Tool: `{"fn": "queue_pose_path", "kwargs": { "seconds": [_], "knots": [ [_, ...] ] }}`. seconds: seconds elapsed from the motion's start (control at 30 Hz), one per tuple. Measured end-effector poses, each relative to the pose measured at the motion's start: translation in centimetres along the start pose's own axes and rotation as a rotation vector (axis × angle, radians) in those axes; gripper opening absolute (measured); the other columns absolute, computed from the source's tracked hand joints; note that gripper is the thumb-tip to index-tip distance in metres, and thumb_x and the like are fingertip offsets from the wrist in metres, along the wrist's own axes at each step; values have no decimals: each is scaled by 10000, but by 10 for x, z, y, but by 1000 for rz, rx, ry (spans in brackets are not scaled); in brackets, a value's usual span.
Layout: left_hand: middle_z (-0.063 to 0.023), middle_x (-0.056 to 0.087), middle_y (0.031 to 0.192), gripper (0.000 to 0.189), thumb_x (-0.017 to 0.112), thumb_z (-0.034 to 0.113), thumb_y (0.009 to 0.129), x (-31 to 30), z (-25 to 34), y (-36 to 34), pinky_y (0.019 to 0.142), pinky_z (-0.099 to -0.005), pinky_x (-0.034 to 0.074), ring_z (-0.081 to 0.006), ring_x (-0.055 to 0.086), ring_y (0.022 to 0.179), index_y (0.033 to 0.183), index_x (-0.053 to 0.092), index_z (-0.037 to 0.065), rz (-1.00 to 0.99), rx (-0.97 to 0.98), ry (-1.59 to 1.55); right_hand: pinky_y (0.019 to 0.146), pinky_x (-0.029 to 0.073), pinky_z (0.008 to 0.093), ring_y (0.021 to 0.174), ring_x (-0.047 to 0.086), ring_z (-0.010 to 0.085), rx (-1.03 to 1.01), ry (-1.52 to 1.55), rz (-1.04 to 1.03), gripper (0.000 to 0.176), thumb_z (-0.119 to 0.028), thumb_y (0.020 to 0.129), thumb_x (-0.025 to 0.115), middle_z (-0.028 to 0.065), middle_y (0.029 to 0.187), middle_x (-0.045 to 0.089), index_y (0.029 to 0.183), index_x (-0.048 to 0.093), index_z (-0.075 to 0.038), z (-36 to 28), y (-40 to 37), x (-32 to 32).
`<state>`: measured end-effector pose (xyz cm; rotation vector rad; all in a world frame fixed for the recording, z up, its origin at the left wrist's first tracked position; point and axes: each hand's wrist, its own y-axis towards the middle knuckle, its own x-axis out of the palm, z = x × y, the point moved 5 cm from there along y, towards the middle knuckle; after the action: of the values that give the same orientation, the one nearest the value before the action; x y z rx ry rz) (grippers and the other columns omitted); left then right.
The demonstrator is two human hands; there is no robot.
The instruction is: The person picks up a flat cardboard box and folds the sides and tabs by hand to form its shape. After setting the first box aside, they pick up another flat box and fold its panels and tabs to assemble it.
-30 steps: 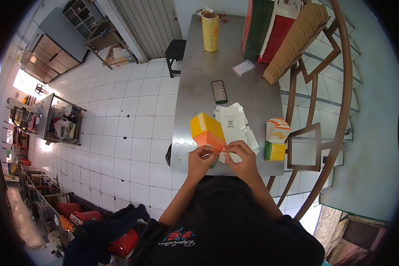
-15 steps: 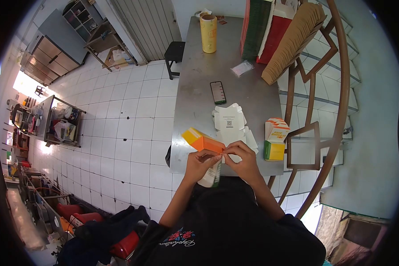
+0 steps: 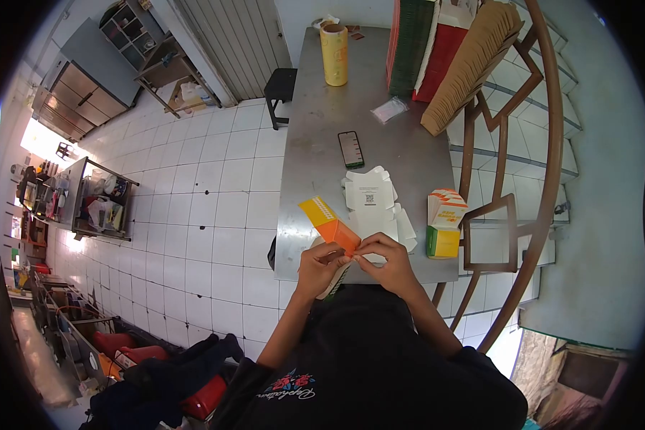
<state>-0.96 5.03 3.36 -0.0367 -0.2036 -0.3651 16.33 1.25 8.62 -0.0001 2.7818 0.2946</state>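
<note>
An orange and yellow folding carton (image 3: 339,233), partly folded, is held over the near edge of the metal table. My left hand (image 3: 319,271) is closed on its near left side, thumb and fingers pinching the cardboard. My right hand (image 3: 388,266) pinches the orange end of the same carton, fingertips meeting those of the left. A white and green part of the carton shows below my left hand, mostly hidden. Just beyond my hands lies an unfolded white carton blank (image 3: 369,201) with a printed square code.
Folded yellow and orange cartons (image 3: 445,240) stand at the table's right edge. A phone (image 3: 351,150), a small plastic packet (image 3: 389,111), a yellow film roll (image 3: 335,57) and cardboard stacks (image 3: 473,68) lie farther back. A brown stair railing (image 3: 552,143) runs along the right.
The carton has tilted, its yellow end shifting slightly right and its orange end bending lower toward me. The white part below now shows less. Both hands keep their hold, fingertips slightly lower.
</note>
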Motion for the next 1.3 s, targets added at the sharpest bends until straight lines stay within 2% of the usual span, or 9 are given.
{"fn": "queue_pose_path", "kwargs": {
  "seconds": [0.13,0.37,0.7,0.87,1.0,1.07,1.17,1.27,1.3],
  "knots": [
    [-72,745,946,204,789,43,895,-4,-10,0,833,-270,579,-128,696,899,1057,725,-65,-22,-69,144,822,560,312,918,713,197,-16,-29,61,150,-25,830,797,66,1007,696,978,772,-16,2,-4,4],
    [-66,755,974,175,764,-23,891,6,-2,0,802,-266,572,-116,692,884,1059,729,-58,52,-33,-78,797,573,300,911,721,204,-78,-98,333,157,4,798,803,78,999,701,951,778,-22,-4,-9,6],
    [-95,746,1061,216,786,-11,877,-7,-4,-6,851,-302,565,-152,703,969,1076,712,-50,179,-45,-3,803,587,325,918,719,222,-154,-119,149,162,-23,832,798,74,1036,681,991,768,-21,-8,-7,16],
    [-84,753,1044,188,743,-40,888,-9,-8,-5,856,-292,546,-139,702,981,1074,727,-23,167,-31,-67,866,576,351,1046,700,254,-139,-55,123,174,-98,842,819,102,1207,647,976,750,-10,-16,-5,21],
    [-75,728,1064,202,664,-102,909,0,0,-9,910,-324,550,-195,697,1023,1091,692,-18,113,28,335,925,558,380,1120,675,292,-102,-66,63,150,-104,838,818,116,1278,632,910,726,-11,-4,-2,21],
    [-81,717,1105,234,637,-109,916,1,-6,-10,941,-330,541,-207,690,1052,1125,678,-12,87,26,508,1042,514,404,1205,642,299,3,29,56,197,-69,812,832,129,1318,636,970,726,-22,-1,-2,18],
    [-111,698,1149,337,663,-68,887,6,-22,-9,919,-341,530,-216,671,1091,1222,654,-32,38,65,202,1100,466,446,1266,599,315,-32,-123,127,340,-15,837,774,129,1321,621,1167,708,-69,0,-4,8],
    [-138,609,1327,470,637,1,930,17,-18,-9,1004,-373,503,-252,621,1200,1388,530,-21,-85,-56,-211,1162,404,490,1313,558,327,-122,-362,53,478,44,866,687,132,1339,589,1314,661,-119,4,-3,7],
    [-134,550,1402,542,650,155,958,16,-22,-8,1051,-425,486,-263,565,1281,1443,466,-3,-99,-78,-266,1162,404,490,1313,558,327,-120,-361,55,478,44,866,687,132,1339,589,1314,661,-119,4,-3,6]
  ]
}}
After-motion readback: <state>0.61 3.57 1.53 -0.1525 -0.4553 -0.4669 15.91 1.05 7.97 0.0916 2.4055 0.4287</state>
